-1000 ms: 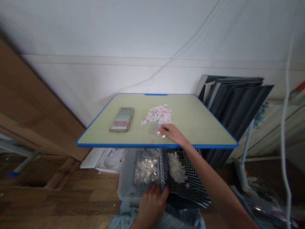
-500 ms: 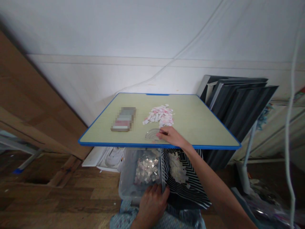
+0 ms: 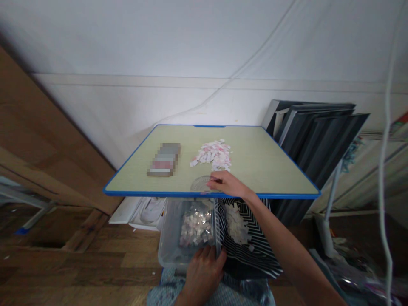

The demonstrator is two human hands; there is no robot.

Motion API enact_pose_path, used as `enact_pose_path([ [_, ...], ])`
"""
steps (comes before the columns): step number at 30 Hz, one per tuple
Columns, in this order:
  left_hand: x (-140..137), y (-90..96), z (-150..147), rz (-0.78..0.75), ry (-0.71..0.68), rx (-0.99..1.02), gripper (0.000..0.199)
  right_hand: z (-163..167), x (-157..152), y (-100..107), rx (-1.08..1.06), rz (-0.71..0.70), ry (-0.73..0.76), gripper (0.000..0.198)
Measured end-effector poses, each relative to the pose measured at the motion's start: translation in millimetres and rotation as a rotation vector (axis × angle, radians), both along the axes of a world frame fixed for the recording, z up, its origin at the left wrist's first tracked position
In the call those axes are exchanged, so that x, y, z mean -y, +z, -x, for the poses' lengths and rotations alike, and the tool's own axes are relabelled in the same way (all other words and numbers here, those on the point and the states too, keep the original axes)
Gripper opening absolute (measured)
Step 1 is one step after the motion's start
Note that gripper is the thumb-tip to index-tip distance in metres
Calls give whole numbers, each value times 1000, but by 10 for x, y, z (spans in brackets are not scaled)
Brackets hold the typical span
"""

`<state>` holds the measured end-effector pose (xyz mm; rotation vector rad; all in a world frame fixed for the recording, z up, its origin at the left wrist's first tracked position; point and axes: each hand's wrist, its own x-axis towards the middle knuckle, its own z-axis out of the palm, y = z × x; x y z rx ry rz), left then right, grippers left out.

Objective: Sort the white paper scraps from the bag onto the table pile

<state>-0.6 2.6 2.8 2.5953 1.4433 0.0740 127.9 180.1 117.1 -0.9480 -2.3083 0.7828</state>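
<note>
My right hand [image 3: 225, 182] pinches a clear protractor [image 3: 200, 183] near the table's front edge. The protractor lies low over the tabletop, its curved side away from me. Just beyond it is a heap of small white and pink paper pieces [image 3: 213, 154]. A pinkish bit shows at the table edge beside the protractor. Below, my left hand [image 3: 205, 265] is closed over the near right rim of a clear plastic box [image 3: 170, 250]. Inside the box lies a shiny pile of small pale pieces [image 3: 196, 227]; what that pile is packed in, I cannot make out.
A blurred-out block [image 3: 164, 160] sits on the left of the blue-edged table [image 3: 270, 170]. A black-and-white striped cloth or bag [image 3: 255, 263] with pale scraps [image 3: 237, 225] hangs right of the box. Dark flat panels [image 3: 318, 131] lean at right. White cables run along the wall.
My right hand has drawn the protractor slightly toward me, up to the table's front edge. The pinkish bit has moved to the edge with it. My left hand keeps its place.
</note>
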Motion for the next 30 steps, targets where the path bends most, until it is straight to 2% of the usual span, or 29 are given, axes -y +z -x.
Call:
enact_pose_path([
  [6,4,21,-1,-3,-7,-12,39,-7,23,18,-32,10,125,29],
  [13,-14,51,-11,20,8,-17,38,6,46,54,-69,-27,69,30],
  [16,-15,71,-11,41,13,-28,39,-17,71,69,-149,-28,-40,27],
  [19,-18,86,-14,61,3,-41,39,-141,70,63,-275,62,-186,27],
  [23,-22,88,-23,66,13,-54,37,-538,-13,79,-361,76,-334,31],
  [27,-23,85,-31,68,18,-57,42,-1029,-165,109,-315,79,-460,36],
  [30,-28,83,-31,66,13,-63,42,-1230,-274,88,-274,93,-525,36],
])
